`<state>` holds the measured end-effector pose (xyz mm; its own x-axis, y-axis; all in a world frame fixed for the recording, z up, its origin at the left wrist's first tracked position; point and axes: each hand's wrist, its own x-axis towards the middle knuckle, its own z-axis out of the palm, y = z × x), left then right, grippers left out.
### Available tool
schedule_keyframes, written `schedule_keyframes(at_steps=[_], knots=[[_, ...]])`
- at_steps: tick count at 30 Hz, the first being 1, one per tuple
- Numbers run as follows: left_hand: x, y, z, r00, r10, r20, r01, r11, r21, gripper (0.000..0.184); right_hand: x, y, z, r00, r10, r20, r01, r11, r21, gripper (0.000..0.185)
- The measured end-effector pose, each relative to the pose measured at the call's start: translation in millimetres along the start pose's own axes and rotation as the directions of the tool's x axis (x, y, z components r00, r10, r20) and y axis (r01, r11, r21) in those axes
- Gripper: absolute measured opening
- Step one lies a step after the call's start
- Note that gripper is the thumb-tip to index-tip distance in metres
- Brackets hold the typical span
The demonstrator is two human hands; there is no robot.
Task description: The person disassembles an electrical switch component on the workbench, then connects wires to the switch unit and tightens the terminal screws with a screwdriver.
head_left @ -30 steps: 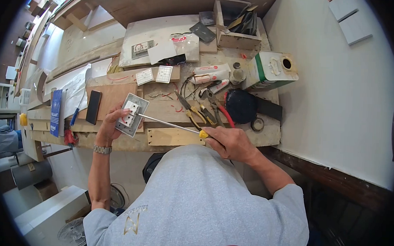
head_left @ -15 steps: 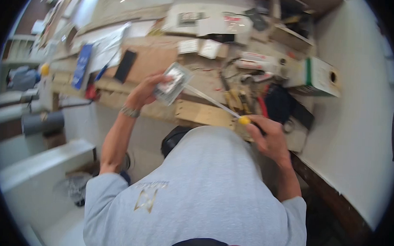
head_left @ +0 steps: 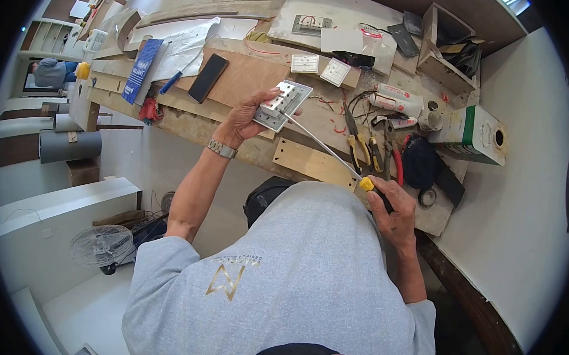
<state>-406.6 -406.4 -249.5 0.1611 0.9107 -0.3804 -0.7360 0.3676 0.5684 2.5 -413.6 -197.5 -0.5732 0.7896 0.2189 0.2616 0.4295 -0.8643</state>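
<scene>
Plate [head_left: 294, 108] and left hand [head_left: 244, 115] have moved up and right in the view since the earlier frame; left hand grips the plate over the surface [head_left: 436, 216], right of the phone [head_left: 208, 78]; right hand [head_left: 394, 211] holds the screwdriver [head_left: 324, 145] by its handle, tip at the plate.

The blue packet [head_left: 142, 71] on the worktop [head_left: 135, 109] reads "VALIANT". Small lettering on the grey shirt [head_left: 280, 266], beside a gold emblem [head_left: 225, 281], seems to include "DESIGN". Red print on the white tubes [head_left: 396, 101] is too small to read.
</scene>
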Motion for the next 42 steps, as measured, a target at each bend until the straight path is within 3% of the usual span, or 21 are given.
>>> schedule_keyframes(at_steps=[16,22,27,34,37,40,42], knots=[[-2.5,-0.1,7.7,0.999,-0.041,0.007,0.041,0.998,-0.045,0.057,0.6,8.5,-3.6,0.997,-0.074,0.001,0.074,0.990,-0.120,0.040],[-1.7,1.7,8.4,0.999,-0.045,-0.015,0.045,0.999,0.012,0.057,5.0,2.8,-9.0,0.991,-0.131,-0.001,0.128,0.972,-0.196,0.046],[0.8,9.2,1.5,0.998,-0.056,0.002,0.055,0.975,0.217,0.059,8.5,-2.7,-19.4,0.987,-0.154,0.042,0.158,0.908,-0.388,0.057],[4.7,7.0,-2.8,0.996,-0.086,0.003,0.084,0.979,0.186,0.058,16.5,-7.2,-25.3,0.966,-0.256,0.033,0.238,0.834,-0.498,0.060],[5.0,4.5,-2.4,0.997,-0.083,0.001,0.082,0.987,0.137,0.060,15.5,-7.6,-21.6,0.970,-0.242,0.004,0.216,0.858,-0.465,0.062],[6.5,2.6,-5.4,0.998,-0.067,0.022,0.064,0.992,0.113,0.061,12.7,-10.5,-19.3,0.993,-0.115,-0.004,0.105,0.923,-0.370,0.057],[7.5,3.5,-7.9,0.997,-0.055,0.045,0.050,0.991,0.122,0.062,13.0,-14.7,-18.7,0.996,0.088,0.032,-0.082,0.984,-0.160,0.048]])
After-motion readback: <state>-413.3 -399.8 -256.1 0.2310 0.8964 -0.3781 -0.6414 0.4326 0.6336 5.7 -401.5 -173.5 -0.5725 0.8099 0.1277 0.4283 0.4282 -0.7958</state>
